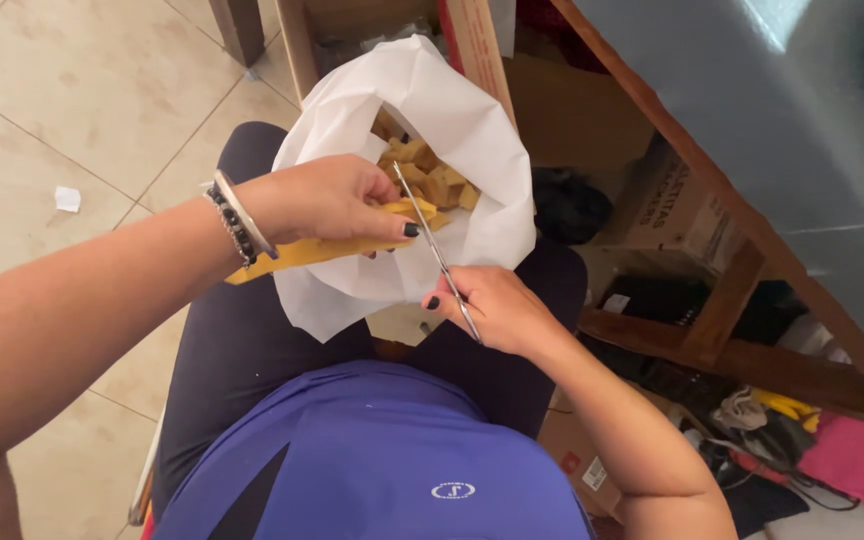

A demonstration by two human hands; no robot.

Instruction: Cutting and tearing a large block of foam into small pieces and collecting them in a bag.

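Observation:
My left hand (327, 200) grips a long yellow strip (312, 250) and holds its end over an open white bag (472, 130) on my lap. My right hand (497, 310) holds metal scissors (432, 240), whose blades cross the tip of the strip. Inside the bag lie several small cut yellow-tan pieces (432, 175). Bracelets sit on my left wrist. My thighs in dark trousers support the bag.
A wooden table frame (742, 280) and grey tabletop (812, 120) stand on the right, with cardboard boxes (672, 210) and clutter beneath. Tan tiled floor (72, 120) lies on the left, with a small white scrap (68, 198) on it. A wooden crate edge (297, 40) sits behind the bag.

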